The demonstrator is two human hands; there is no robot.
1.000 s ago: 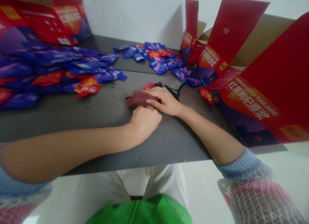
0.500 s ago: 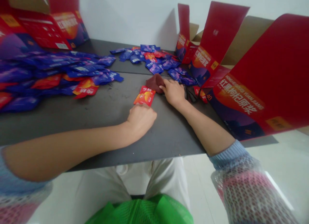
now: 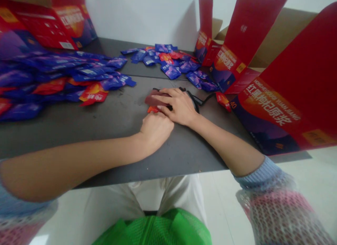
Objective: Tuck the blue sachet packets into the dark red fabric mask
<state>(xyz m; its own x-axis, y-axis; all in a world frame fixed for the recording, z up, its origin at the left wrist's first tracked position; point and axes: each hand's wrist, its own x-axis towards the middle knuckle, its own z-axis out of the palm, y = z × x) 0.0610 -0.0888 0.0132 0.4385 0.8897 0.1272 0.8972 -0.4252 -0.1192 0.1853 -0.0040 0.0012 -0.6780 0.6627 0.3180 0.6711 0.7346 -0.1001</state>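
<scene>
My left hand (image 3: 158, 129) is closed like a fist at the near end of a red and orange sachet (image 3: 153, 109), holding it down against the dark table. Only a small strip of that sachet shows; the rest is covered. Over it lies a brownish-red cloth (image 3: 154, 99), under my right hand (image 3: 179, 106). The right fingers are stretched and spread flat across the cloth, with the thumb close to my left knuckles. A dark strap or cord (image 3: 201, 100) and a dark object, mostly hidden, lie beside the right wrist.
A large pile of blue and red sachets (image 3: 86, 74) covers the left side. A smaller heap (image 3: 170, 58) lies at the back. Open red cartons stand at right (image 3: 284, 108) and back left (image 3: 73, 23). One red sachet (image 3: 223, 101) lies by the right carton. The table's front edge is near.
My right hand has moved left with the brownish-red cloth, from beside the sachet to over it, and its fingers have spread. My left hand stays almost in place. The view has shifted slightly.
</scene>
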